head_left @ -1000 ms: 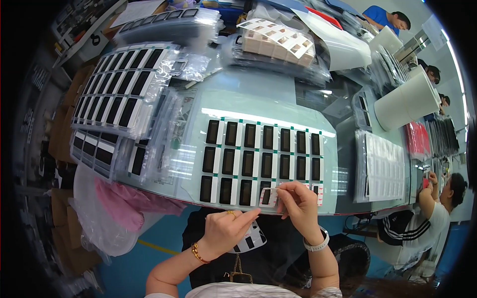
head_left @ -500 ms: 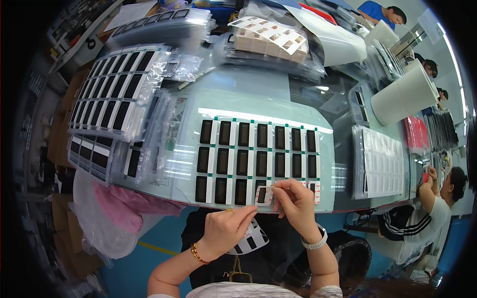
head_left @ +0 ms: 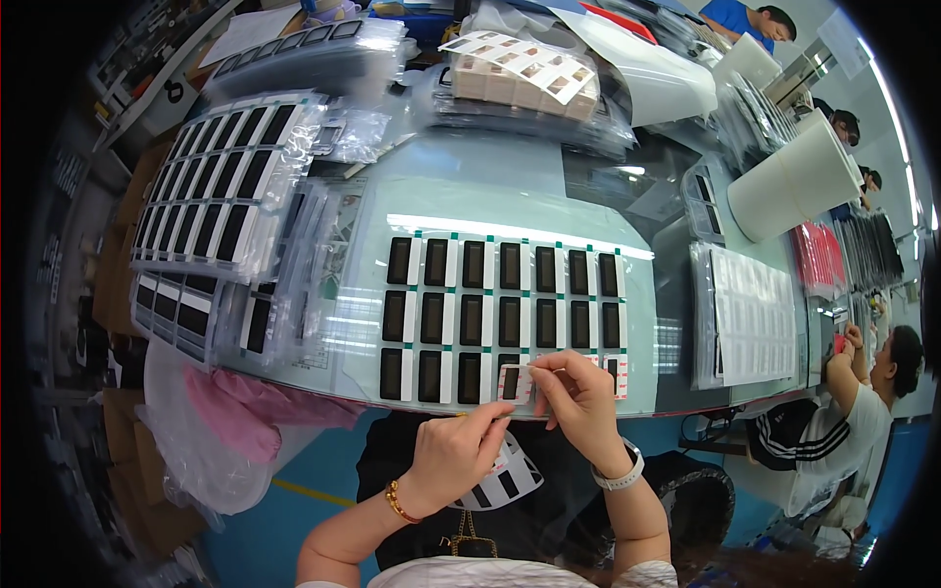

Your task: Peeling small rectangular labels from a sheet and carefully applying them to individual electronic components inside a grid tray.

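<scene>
My right hand [head_left: 578,390] pinches the right edge of a small white sticker [head_left: 512,385] with pink marks and a dark window. My left hand [head_left: 456,449] is closed, its fingertips at the sticker's lower edge. The sticker lies over the near row of a sheet of dark rectangular panels [head_left: 471,318], set in rows with white strips and green tabs. To the right of my right hand, another pink-marked sticker [head_left: 614,376] lies on the last panel of that row. Below my hands, a white sheet with black rectangles [head_left: 510,480] rests on my lap, partly hidden by my left hand.
Plastic-wrapped stacks of panel sheets [head_left: 211,186] stand on the left. A stack of pale printed pieces [head_left: 524,83] sits at the back. On the right are a white roll [head_left: 794,186] and a stack of white sheets [head_left: 750,318]. A person [head_left: 867,392] sits at far right.
The view has shifted slightly. My hands keep nearly the same place at the sticker, with the left hand's fingers a little higher against its lower edge.
</scene>
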`<act>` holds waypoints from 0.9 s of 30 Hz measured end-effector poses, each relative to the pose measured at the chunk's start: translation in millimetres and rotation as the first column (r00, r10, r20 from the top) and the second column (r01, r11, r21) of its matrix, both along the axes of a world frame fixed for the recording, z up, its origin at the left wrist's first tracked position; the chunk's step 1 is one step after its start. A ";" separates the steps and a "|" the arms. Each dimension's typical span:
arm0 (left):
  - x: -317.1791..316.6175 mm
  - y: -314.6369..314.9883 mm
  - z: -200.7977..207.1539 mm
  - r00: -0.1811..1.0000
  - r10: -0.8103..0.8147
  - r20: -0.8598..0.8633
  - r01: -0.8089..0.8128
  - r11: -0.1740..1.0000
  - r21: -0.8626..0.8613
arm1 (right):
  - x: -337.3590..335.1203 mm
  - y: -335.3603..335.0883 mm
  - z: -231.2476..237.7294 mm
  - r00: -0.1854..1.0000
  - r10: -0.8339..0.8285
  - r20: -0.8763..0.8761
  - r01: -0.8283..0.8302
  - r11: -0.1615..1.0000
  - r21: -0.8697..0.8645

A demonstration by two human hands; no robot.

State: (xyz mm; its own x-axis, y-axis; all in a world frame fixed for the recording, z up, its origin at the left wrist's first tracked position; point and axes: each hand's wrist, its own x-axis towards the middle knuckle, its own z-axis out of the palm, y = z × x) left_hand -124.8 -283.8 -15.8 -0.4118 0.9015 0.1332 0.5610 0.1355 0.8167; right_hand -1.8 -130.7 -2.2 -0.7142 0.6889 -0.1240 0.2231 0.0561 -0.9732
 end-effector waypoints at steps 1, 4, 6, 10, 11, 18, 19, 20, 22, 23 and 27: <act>0.4 0.6 0.2 1.000 -0.013 0.000 0.013 1.000 -0.008 | -0.1 0.1 0.3 1.000 0.015 -0.013 -0.015 1.000 -0.009; 1.9 2.3 -0.8 1.000 -0.004 0.028 0.004 1.000 -0.002 | -0.6 0.2 0.5 1.000 0.015 -0.015 -0.015 1.000 -0.013; 2.8 2.8 -2.8 1.000 0.001 0.024 -0.001 1.000 -0.006 | -0.5 0.0 0.5 1.000 0.002 0.002 -0.002 1.000 -0.002; 0.1 1.3 -9.0 0.996 0.003 -0.089 0.011 0.986 0.166 | -0.3 0.2 0.3 1.000 0.018 -0.021 -0.018 1.000 0.004; -0.7 -0.6 -9.6 0.983 -0.033 -0.183 0.054 0.992 0.113 | 0.1 0.1 0.6 1.000 0.006 -0.012 -0.006 1.000 0.015; 0.0 -1.9 -8.2 0.958 -0.047 -0.282 0.067 0.996 0.062 | -2.6 -1.3 1.4 0.999 -0.003 0.032 -0.012 0.883 0.469; -0.2 -2.8 -6.6 0.960 -0.057 -0.274 0.074 0.996 0.051 | -3.4 -1.3 1.3 0.999 -0.001 0.034 -0.020 0.789 0.613; -0.3 -4.3 -4.7 0.956 -0.060 -0.286 0.073 0.997 0.034 | -4.1 -0.9 1.3 1.000 -0.012 0.027 -0.008 0.776 0.631; -1.5 -7.7 -1.4 0.952 -0.062 -0.299 0.070 0.997 0.018 | -5.0 0.4 1.1 0.999 -0.006 0.048 -0.026 0.770 0.637; -2.4 -9.6 0.1 0.949 -0.044 -0.312 0.051 0.999 0.013 | -5.7 1.3 0.9 0.999 -0.015 0.052 -0.022 0.763 0.646; -5.7 -11.7 2.2 0.932 0.011 -0.363 0.003 0.999 0.039 | -7.2 3.3 0.0 0.997 0.002 0.073 -0.051 0.735 0.676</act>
